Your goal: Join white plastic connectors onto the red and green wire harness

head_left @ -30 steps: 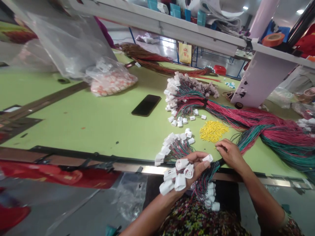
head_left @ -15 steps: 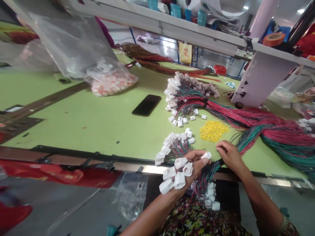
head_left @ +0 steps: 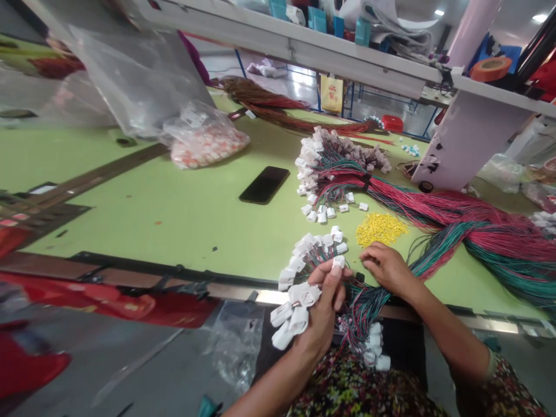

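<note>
Left hand [head_left: 324,313] fingers closed on white connector cluster [head_left: 293,315] at counter [head_left: 174,220] front edge. Right hand [head_left: 384,267] pinches red-green wires [head_left: 369,301]. Probably light, floppy, tangle-prone: grip the rigid housings.

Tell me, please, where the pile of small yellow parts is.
In the head view the yellow pile lies on the green table, right of centre, between the right hand and the big wire bundle.

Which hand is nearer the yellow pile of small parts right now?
Right. The right hand is just on the near side of the yellow pile, close to its edge. The left hand is farther, down to the left, gripping white connectors.
</note>
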Demonstrator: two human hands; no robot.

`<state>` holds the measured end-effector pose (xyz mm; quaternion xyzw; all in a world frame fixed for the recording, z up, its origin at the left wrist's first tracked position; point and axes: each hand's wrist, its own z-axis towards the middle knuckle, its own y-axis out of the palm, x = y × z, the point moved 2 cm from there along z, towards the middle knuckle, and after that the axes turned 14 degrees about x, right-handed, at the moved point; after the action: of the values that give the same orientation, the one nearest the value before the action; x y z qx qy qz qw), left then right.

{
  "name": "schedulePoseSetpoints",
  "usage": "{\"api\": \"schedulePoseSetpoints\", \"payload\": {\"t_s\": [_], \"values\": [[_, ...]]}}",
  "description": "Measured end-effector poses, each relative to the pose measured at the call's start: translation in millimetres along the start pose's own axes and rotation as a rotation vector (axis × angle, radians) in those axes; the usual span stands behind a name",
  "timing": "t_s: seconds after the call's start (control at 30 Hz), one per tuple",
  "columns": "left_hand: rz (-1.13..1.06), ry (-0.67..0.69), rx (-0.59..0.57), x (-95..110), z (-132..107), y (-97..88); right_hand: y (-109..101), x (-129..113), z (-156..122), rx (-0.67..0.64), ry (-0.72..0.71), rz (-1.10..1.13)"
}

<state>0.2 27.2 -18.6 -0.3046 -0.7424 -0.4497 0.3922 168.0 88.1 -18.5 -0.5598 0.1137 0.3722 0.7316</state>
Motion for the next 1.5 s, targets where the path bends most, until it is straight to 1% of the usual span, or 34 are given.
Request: {"api": "schedulePoseSetpoints", "payload": {"t_s": [0.1,0.2,0.3,0.37,0.43,0.5,0.57,0.6,0.7,0.83,0.9,1.0,1.07,1.1,1.17,1.23,1.33,1.4,1.5], "values": [[0.021,0.017,-0.003,1,0,0.1,8,-6,8,-0.038,-0.022,-0.008],[0.042,0.026,-0.007,1,1,0.1,14,-6,14,-0.056,-0.019,-0.002],[0.048,0.014,-0.006,1,1,0.2,15,-2,16,-0.038,-0.001,0.042],[0.046,0.006,-0.004,1,1,0.3,11,-2,12,-0.011,0.017,0.084],[0.051,0.004,-0.008,0,2,0.7,4,-4,5,0.009,0.065,0.176],[0.074,0.006,-0.025,1,2,1.6,-4,-9,-5,0.039,0.158,0.354],[0.112,-0.006,-0.056,1,2,3.2,-12,-16,-14,0.102,0.241,0.528],[0.129,-0.015,-0.071,1,2,4.0,-15,-19,-18,0.146,0.256,0.574],[0.160,-0.044,-0.105,1,0,6.2,-19,-26,-28,0.257,0.216,0.567],[0.161,-0.057,-0.122,2,-2,7.8,-16,-26,-33,0.351,0.218,0.563],[0.157,-0.057,-0.121,2,-2,8.4,-16,-28,-33,0.394,0.153,0.519],[0.156,-0.050,-0.116,3,-2,8.9,-17,-33,-33,0.449,-0.024,0.405],[0.157,-0.041,-0.110,3,-2,8.8,-17,-36,-34,0.485,-0.102,0.352],[0.155,-0.037,-0.110,3,-2,8.6,-16,-37,-35,0.505,-0.118,0.337],[0.146,-0.030,-0.130,1,-1,8.1,-16,-40,-37,0.550,-0.101,0.331],[0.133,-0.003,-0.187,-1,-1,7.3,-18,-42,-41,0.581,-0.019,0.376],[0.114,0.125,-0.288,-3,1,5.5,-25,-48,-47,0.561,0.116,0.522],[0.111,0.241,-0.323,-3,2,3.7,-30,-54,-51,0.529,0.152,0.579],[0.115,0.378,-0.345,-2,2,1.2,-35,-61,-56,0.497,0.155,0.549]]}}
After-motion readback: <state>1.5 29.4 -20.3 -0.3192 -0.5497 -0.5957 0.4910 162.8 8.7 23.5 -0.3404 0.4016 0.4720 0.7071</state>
